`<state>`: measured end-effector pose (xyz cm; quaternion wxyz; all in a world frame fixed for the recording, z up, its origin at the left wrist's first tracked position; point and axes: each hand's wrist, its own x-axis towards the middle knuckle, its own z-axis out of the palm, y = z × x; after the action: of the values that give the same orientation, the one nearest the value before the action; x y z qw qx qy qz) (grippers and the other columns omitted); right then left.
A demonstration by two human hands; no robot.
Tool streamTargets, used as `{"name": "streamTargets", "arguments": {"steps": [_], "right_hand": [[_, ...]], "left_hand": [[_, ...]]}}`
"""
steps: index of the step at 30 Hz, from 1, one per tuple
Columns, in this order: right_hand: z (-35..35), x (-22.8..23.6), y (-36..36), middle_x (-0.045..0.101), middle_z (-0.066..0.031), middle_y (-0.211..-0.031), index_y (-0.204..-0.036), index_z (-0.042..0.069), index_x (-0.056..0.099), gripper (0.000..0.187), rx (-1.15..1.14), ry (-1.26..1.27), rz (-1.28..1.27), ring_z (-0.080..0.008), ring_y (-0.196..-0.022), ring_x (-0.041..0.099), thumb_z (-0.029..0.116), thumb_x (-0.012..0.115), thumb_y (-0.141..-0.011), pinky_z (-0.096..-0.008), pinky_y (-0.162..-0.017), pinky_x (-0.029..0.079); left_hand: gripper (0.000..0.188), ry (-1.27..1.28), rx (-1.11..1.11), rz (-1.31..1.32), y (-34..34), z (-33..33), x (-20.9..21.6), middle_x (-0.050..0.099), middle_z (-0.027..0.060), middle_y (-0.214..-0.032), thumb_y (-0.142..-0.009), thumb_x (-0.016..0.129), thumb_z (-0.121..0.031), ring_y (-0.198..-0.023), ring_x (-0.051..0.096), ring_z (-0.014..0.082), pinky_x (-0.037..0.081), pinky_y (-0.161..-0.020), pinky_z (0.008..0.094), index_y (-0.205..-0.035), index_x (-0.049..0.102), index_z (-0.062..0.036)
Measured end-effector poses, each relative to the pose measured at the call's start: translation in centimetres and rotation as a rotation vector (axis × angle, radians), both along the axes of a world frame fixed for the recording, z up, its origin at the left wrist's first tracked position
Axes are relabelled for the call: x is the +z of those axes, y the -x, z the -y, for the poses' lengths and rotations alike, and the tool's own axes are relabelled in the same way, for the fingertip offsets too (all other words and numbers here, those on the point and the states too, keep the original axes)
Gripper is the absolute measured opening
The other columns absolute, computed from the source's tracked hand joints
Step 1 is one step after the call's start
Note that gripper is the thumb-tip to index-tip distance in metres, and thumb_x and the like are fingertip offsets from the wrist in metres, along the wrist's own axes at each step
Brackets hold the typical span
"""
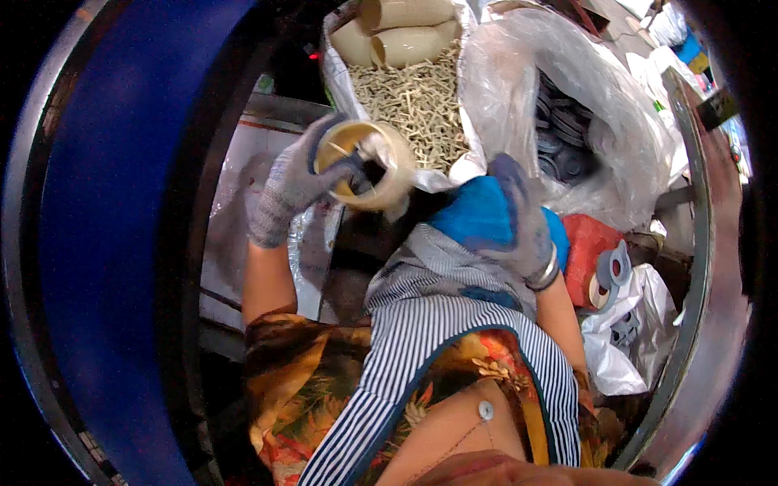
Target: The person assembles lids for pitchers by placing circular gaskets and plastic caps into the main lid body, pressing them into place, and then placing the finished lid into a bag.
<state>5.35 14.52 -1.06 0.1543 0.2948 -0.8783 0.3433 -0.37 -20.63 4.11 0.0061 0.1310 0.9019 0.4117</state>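
Note:
My left hand (pixel 293 174), in a grey knitted glove, grips a cream plastic cylinder (pixel 391 166). Its fingers wrap the outer wall and the thumb reaches into the open end. My right hand (pixel 523 223), gloved too and slightly blurred, is over the blue cloth (pixel 472 209) on my lap. Its fingers are stretched out, and I see nothing held in it. Just beyond my hands stands a white sack (pixel 472 154) filled with small cream plastic pieces (pixel 405 101). Larger cream cylinders (pixel 415 42) lie on top of those pieces at the far end.
A clear plastic bag (pixel 502 73) of dark grey discs (pixel 563 130) stands at the far right. Nearer are a red bag (pixel 585 251), a grey ring (pixel 617 263) and a white bag (pixel 648 324) with grey parts. A blue panel (pixel 121 243) rises at the left; a metal frame (pixel 703 243) edges the right.

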Motion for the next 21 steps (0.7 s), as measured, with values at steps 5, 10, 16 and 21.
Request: {"name": "streamTargets", "arguments": {"steps": [5,10,16,21], "right_hand": [[0.7,1.1,-0.4,0.035,-0.0257,-0.149,-0.148,-0.004,0.027,0.127,0.204,0.347,0.356,-0.0393,-0.139,0.034,0.051,0.091,-0.053,-0.0448,-0.116,0.025],[-3.0,-3.0,-5.1,0.040,-0.0247,-0.145,-0.148,-0.006,0.023,0.127,-0.195,0.585,0.281,-0.0381,-0.133,0.043,0.048,0.092,-0.055,-0.0458,-0.112,0.032],[-2.3,-5.5,-10.1,0.033,-0.0284,-0.148,-0.149,-0.005,0.021,0.121,-0.501,0.277,0.218,-0.0442,-0.134,0.039,0.041,0.089,-0.060,-0.0498,-0.112,0.031],[-2.9,-4.7,-9.6,0.036,-0.0268,-0.146,-0.149,-0.005,0.018,0.123,-0.452,0.498,0.394,-0.0436,-0.132,0.041,0.042,0.089,-0.061,-0.0487,-0.111,0.032]], "left_hand": [[0.085,-0.167,-0.499,-0.053,-0.3,-9.4,2.1,0.053,0.0175,-0.138,-0.077,0.081,-0.022,-0.128,0.050,0.0249,0.038,-0.108,0.0363,-0.146,0.037,-0.0001],[0.047,-0.214,-0.405,-0.514,-3.7,-15.2,-0.1,0.056,0.0204,-0.128,-0.081,0.069,-0.012,-0.116,0.056,0.0366,0.045,-0.100,0.0449,-0.125,0.056,-0.0012],[0.049,0.212,-0.640,-0.657,-6.6,-22.9,-3.4,0.062,0.0125,-0.105,-0.084,0.063,-0.042,-0.097,0.059,0.0309,0.043,-0.095,0.0478,-0.119,0.063,-0.0089],[0.032,0.220,-0.730,-0.641,-5.6,-23.4,-4.4,0.062,0.0073,-0.083,-0.085,0.062,-0.044,-0.078,0.059,0.0253,0.047,-0.076,0.0428,-0.089,0.067,-0.0127]]}}
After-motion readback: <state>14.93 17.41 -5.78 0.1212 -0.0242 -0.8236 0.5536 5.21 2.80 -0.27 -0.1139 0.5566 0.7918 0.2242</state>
